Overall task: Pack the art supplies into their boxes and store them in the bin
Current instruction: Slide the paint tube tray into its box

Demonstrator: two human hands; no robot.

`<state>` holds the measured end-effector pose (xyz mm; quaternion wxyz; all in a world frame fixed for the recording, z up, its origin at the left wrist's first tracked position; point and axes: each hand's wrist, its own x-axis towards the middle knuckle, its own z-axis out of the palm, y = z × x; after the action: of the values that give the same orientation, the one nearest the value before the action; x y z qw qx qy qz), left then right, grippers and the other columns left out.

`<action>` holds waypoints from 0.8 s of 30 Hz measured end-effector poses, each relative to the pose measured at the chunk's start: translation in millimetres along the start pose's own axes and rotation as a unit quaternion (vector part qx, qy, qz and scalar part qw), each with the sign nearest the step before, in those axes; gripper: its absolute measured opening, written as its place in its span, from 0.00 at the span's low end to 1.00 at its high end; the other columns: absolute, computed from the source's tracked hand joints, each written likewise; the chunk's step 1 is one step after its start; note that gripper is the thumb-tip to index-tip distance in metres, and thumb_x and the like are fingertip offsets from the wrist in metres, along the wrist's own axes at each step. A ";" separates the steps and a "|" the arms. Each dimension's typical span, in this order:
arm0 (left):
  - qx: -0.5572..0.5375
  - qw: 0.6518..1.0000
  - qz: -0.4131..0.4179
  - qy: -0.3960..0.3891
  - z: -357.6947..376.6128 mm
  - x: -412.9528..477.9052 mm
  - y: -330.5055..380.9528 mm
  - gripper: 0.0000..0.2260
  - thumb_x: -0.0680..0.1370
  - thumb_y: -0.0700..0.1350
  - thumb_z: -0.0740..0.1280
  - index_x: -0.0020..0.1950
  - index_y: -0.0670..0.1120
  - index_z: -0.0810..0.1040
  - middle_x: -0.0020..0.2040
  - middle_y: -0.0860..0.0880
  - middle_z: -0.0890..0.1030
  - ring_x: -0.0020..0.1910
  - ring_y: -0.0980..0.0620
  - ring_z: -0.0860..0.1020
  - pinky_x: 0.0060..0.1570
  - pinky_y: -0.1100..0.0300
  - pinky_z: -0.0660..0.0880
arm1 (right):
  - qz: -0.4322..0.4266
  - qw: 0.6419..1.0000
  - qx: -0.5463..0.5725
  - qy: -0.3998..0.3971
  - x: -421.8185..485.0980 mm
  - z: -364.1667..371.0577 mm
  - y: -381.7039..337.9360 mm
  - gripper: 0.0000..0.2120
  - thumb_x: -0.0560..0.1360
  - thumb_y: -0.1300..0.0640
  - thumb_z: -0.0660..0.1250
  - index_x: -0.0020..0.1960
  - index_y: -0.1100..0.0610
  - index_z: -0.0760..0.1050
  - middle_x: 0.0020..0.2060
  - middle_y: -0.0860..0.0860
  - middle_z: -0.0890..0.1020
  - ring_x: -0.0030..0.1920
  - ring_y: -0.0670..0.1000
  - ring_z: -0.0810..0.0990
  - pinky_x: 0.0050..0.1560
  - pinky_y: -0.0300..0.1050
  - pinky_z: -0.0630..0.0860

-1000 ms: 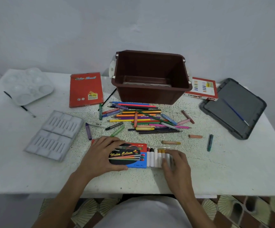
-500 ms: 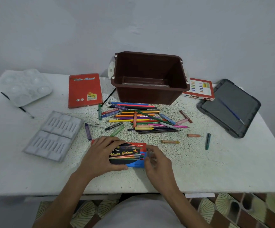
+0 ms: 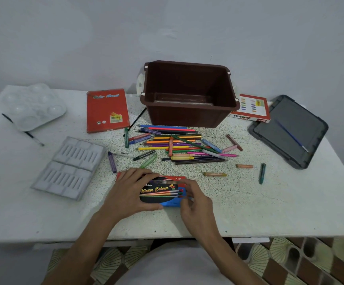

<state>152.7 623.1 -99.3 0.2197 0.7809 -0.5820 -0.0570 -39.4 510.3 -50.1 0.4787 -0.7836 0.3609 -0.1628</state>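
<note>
A plain pale wall [image 3: 167, 27] backs a white table [image 3: 270, 212] whose middle is speckled with dark flecks; patterned floor tiles [image 3: 290, 260] show below its near edge. At the near middle of the table lies the watercolour box [image 3: 163, 191]. The left hand [image 3: 130, 192] covers the box's left part, with fingers curled over the far edge and the thumb along the near edge, gripping it. The right hand [image 3: 195, 200] curls its fingers round the box's right end and pinches it, hiding that end, so whether the flap is closed cannot be told. Behind the box, loose pencils and crayons [image 3: 177, 145] lie scattered in front of an open brown bin [image 3: 187, 118]. A white round thing behind the bin's left side is mostly hidden. The pastel box [image 3: 251, 109] is partly covered by the bin, and beside it lies a grey lid [image 3: 288, 130] with a blue brush [image 3: 290, 134] on it. To the left are a red pencil box [image 3: 107, 110] with blurred lettering, a grey moulded tray [image 3: 70, 167], and a white palette [image 3: 33, 105] with a dark brush [image 3: 23, 129] partly under it.
</note>
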 end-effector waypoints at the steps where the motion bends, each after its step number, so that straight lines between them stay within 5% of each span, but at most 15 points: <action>1: 0.000 1.000 -0.001 -0.002 0.0 -0.1 0.1 0.41 0.66 0.79 0.62 0.70 0.54 0.73 0.62 0.56 0.75 0.61 0.54 0.71 0.62 0.56 0.65 | 0.008 1.000 0.014 -0.004 0.8 -1.7 0.5 0.24 0.76 0.69 0.59 0.60 0.41 0.71 0.49 0.40 0.82 0.50 0.38 0.80 0.46 0.40 0.80; 6: -0.001 1.000 -0.004 -0.013 -1.0 -0.8 -1.6 0.42 0.64 0.80 0.62 0.70 0.56 0.71 0.63 0.57 0.74 0.61 0.54 0.70 0.63 0.57 0.62 | 0.045 0.998 0.052 -0.008 9.0 -15.0 6.7 0.18 0.78 0.68 0.61 0.56 0.46 0.76 0.48 0.37 0.83 0.50 0.34 0.79 0.44 0.27 0.73; 12: -0.006 1.000 -0.005 -0.011 0.4 -0.1 -1.5 0.42 0.64 0.80 0.62 0.70 0.55 0.72 0.63 0.57 0.74 0.62 0.54 0.70 0.64 0.55 0.65 | 0.043 0.995 -0.060 0.066 12.4 -17.1 32.1 0.11 0.78 0.62 0.67 0.59 0.54 0.77 0.48 0.49 0.79 0.43 0.40 0.77 0.39 0.27 0.71; 18: -0.017 1.000 -0.014 -0.018 0.5 -1.2 -3.6 0.42 0.64 0.80 0.61 0.71 0.56 0.71 0.63 0.58 0.74 0.62 0.54 0.70 0.63 0.55 0.64 | 0.036 0.994 -0.087 0.052 10.8 -12.9 41.6 0.09 0.75 0.56 0.72 0.55 0.53 0.80 0.43 0.48 0.78 0.42 0.42 0.77 0.40 0.31 0.71; 24: -0.014 1.000 -0.021 -0.018 1.5 -1.9 -7.2 0.44 0.64 0.80 0.61 0.71 0.53 0.72 0.63 0.57 0.75 0.62 0.54 0.70 0.63 0.58 0.61 | 0.029 0.996 -0.078 0.038 13.4 -13.5 41.7 0.06 0.76 0.61 0.69 0.52 0.54 0.80 0.41 0.44 0.80 0.42 0.42 0.78 0.38 0.30 0.71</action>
<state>157.9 626.1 -103.9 0.2192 0.7883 -0.5688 -0.0838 -55.4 480.3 -80.9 0.4065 -0.8011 0.4130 -0.1500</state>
